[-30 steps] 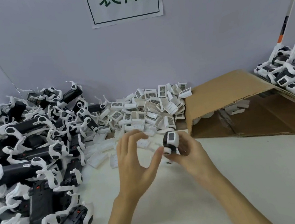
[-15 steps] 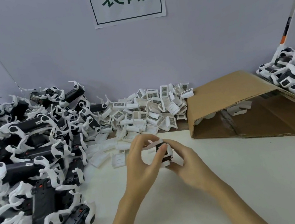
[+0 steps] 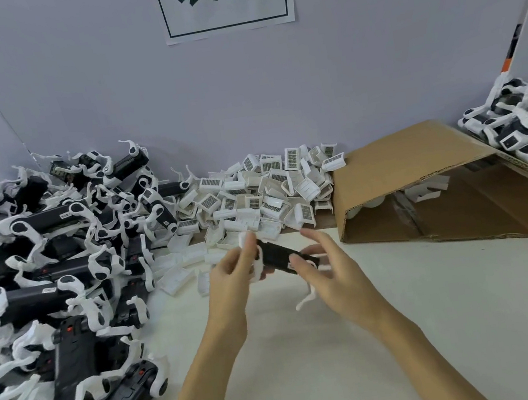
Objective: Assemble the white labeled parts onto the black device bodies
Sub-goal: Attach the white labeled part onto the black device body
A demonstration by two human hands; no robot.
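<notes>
At frame centre, above the table (image 3: pixel 443 327), the left hand (image 3: pixel 232 275) grips one end of a black device body (image 3: pixel 277 255). The right hand (image 3: pixel 328 270) pinches its other end. White labeled parts (image 3: pixel 265 193) lie heaped behind, against the wall; black device bodies (image 3: pixel 46 281) are piled at left.

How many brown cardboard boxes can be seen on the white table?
1. The brown cardboard box lies tipped on its side at the back right of the white table, its open side facing the camera, beside the heap of white labeled parts. Others may be hidden.
</notes>
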